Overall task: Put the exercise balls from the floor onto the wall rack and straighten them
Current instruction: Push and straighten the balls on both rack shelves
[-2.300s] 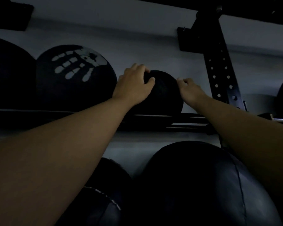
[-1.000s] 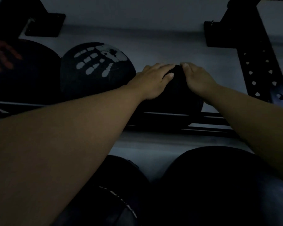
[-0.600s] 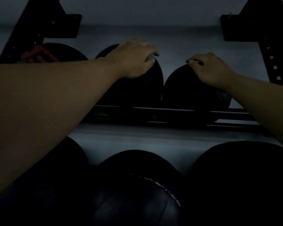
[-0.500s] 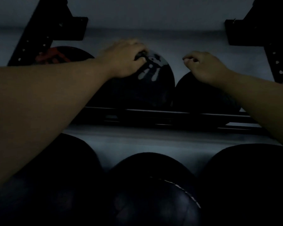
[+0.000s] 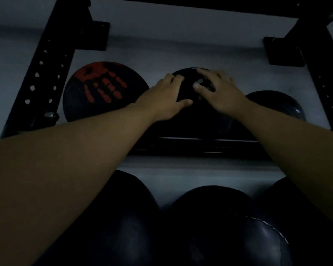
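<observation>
Three black balls sit on the upper rail (image 5: pixel 190 140) of the dark wall rack. The middle ball (image 5: pixel 194 120) has a pale handprint mostly covered by my hands. My left hand (image 5: pixel 165 100) lies on its upper left, fingers spread. My right hand (image 5: pixel 217 91) presses on its upper right, fingers over the print. A ball with a red handprint (image 5: pixel 102 89) stands to the left, touching the rack post. A plain smaller ball (image 5: pixel 277 104) sits to the right.
Perforated black uprights stand at left (image 5: pixel 44 73) and right (image 5: pixel 321 60), bolted to the grey wall. Three large dark leather balls (image 5: pixel 219 227) fill the lower rack level under my forearms. The room is dim.
My right hand left the plain right ball and joined my left hand on the handprint ball. The view shifted left, bringing the red-print ball fully into sight.
</observation>
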Motion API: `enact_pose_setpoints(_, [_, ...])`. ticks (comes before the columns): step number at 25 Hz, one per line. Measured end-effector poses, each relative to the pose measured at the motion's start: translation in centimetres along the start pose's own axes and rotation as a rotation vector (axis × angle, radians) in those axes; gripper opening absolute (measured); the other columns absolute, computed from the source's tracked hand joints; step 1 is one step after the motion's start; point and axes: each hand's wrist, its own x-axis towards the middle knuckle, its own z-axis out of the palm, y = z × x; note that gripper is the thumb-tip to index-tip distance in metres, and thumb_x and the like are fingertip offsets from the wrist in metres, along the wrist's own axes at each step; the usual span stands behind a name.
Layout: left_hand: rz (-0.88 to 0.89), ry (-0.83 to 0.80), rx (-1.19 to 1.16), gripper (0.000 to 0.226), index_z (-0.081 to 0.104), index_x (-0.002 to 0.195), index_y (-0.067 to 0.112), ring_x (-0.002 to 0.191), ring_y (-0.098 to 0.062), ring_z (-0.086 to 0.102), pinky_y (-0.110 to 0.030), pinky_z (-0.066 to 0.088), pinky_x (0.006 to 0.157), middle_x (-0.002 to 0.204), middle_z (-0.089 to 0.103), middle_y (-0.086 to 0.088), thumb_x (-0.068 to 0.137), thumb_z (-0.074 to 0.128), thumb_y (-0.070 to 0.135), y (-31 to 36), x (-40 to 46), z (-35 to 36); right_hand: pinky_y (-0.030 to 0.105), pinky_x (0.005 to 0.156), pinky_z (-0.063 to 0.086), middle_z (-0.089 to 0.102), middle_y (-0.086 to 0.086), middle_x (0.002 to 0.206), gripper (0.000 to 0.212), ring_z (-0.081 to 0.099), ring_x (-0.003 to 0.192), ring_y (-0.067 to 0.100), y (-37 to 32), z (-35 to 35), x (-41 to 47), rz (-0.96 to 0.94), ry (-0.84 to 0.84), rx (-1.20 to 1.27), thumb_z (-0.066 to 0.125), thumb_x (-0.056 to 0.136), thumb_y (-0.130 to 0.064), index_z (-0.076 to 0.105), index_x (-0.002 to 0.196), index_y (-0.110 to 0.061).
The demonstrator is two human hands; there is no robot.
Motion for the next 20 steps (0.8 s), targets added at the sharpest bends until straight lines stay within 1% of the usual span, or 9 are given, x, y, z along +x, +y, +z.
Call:
enact_pose_setpoints(3, [-0.012, 0.036, -0.063, 0.083, 0.021, 0.163, 0.016, 0.152, -0.026, 0.031, -0.042, 0.034, 0.121, 0.167, 0.026, -0.009, 0.099, 0.057, 0.054, -0.1, -0.2, 0.3, 0.048, 0.127, 0.017, 0.029, 0.006, 0.171, 0.063, 0.024, 0.158, 0.032, 0.3, 0.3, 0.2, -0.015, 0.010, 0.024, 0.043, 0.104, -0.061, 0.032, 0.162, -0.040])
enact_pose_setpoints(5, [0.001, 0.035, -0.046, 0.083, 0.021, 0.163, 0.017, 0.152, -0.025, 0.032, -0.043, 0.034, 0.121, 0.167, 0.027, -0.008, 0.099, 0.056, 0.056, -0.5, -0.3, 0.1, 0.051, 0.125, 0.021, 0.031, 0.004, 0.170, 0.061, 0.025, 0.157, 0.033, -0.1, 0.7, 0.1, -0.001, 0.056, 0.031, 0.044, 0.103, -0.060, 0.035, 0.161, -0.041])
enact_pose_setpoints(8, [0.044, 0.042, 0.054, 0.075, 0.029, 0.161, 0.019, 0.147, -0.027, 0.040, -0.042, 0.035, 0.118, 0.164, 0.035, -0.007, 0.100, 0.054, 0.054, -1.1, -0.8, -0.8, 0.054, 0.120, 0.026, 0.039, 0.005, 0.163, 0.056, 0.034, 0.150, 0.035, -1.6, 1.3, -0.4, 0.041, 0.143, 0.023, 0.046, 0.102, -0.055, 0.042, 0.155, -0.039])
enact_pose_setpoints(10, [0.055, 0.115, 0.155, 0.064, 0.038, 0.158, 0.021, 0.141, -0.029, 0.046, -0.043, 0.034, 0.116, 0.158, 0.045, -0.007, 0.101, 0.052, 0.049, -2.2, -1.4, -2.4, 0.053, 0.123, 0.025, 0.042, 0.009, 0.160, 0.052, 0.038, 0.148, 0.036, -3.6, 2.1, -0.3, 0.021, 0.190, 0.011, 0.045, 0.103, -0.050, 0.047, 0.152, -0.032])
enact_pose_setpoints(13, [-0.047, 0.236, 0.219, 0.054, 0.046, 0.152, 0.020, 0.140, -0.031, 0.047, -0.043, 0.034, 0.116, 0.154, 0.050, -0.008, 0.103, 0.049, 0.041, -5.8, -3.2, -5.7, 0.056, 0.130, 0.010, 0.044, 0.011, 0.160, 0.049, 0.037, 0.151, 0.035, -8.1, 4.1, 0.2, -0.021, 0.169, 0.005, 0.042, 0.106, -0.047, 0.049, 0.151, -0.031])
enact_pose_setpoints(15, [-0.122, 0.255, 0.228, 0.051, 0.047, 0.150, 0.019, 0.142, -0.033, 0.043, -0.045, 0.033, 0.118, 0.154, 0.048, -0.010, 0.104, 0.047, 0.039, -9.0, -4.6, -7.8, 0.059, 0.130, 0.001, 0.044, 0.010, 0.160, 0.048, 0.036, 0.151, 0.034, -11.3, 5.4, 0.8, 0.019, 0.135, 0.061, 0.040, 0.106, -0.047, 0.049, 0.151, -0.032])
enact_pose_setpoints(16, [-0.151, 0.260, 0.223, 0.050, 0.048, 0.150, 0.018, 0.143, -0.034, 0.041, -0.046, 0.032, 0.118, 0.155, 0.046, -0.010, 0.104, 0.047, 0.038, -10.6, -5.4, -8.7, 0.059, 0.130, 0.004, 0.044, 0.011, 0.159, 0.048, 0.038, 0.150, 0.035, -12.8, 6.0, 1.2, 0.039, 0.128, 0.092, 0.040, 0.106, -0.047, 0.049, 0.151, -0.031])
enact_pose_setpoints(19, [-0.247, 0.282, 0.164, 0.050, 0.045, 0.152, 0.019, 0.146, -0.038, 0.035, -0.053, 0.031, 0.119, 0.159, 0.039, -0.011, 0.106, 0.043, 0.040, -14.8, -7.5, -10.6, 0.051, 0.126, 0.026, 0.041, 0.013, 0.160, 0.054, 0.039, 0.147, 0.036, -16.9, 7.7, 2.6, 0.032, 0.046, 0.205, 0.042, 0.106, -0.051, 0.045, 0.155, -0.029])
enact_pose_setpoints(20, [-0.276, 0.259, 0.131, 0.052, 0.043, 0.154, 0.021, 0.147, -0.039, 0.034, -0.054, 0.031, 0.120, 0.161, 0.038, -0.012, 0.107, 0.042, 0.042, -16.2, -8.3, -11.0, 0.050, 0.124, 0.030, 0.039, 0.014, 0.161, 0.057, 0.038, 0.147, 0.037, -18.2, 8.6, 2.8, 0.013, 0.004, 0.226, 0.042, 0.105, -0.053, 0.043, 0.157, -0.029])
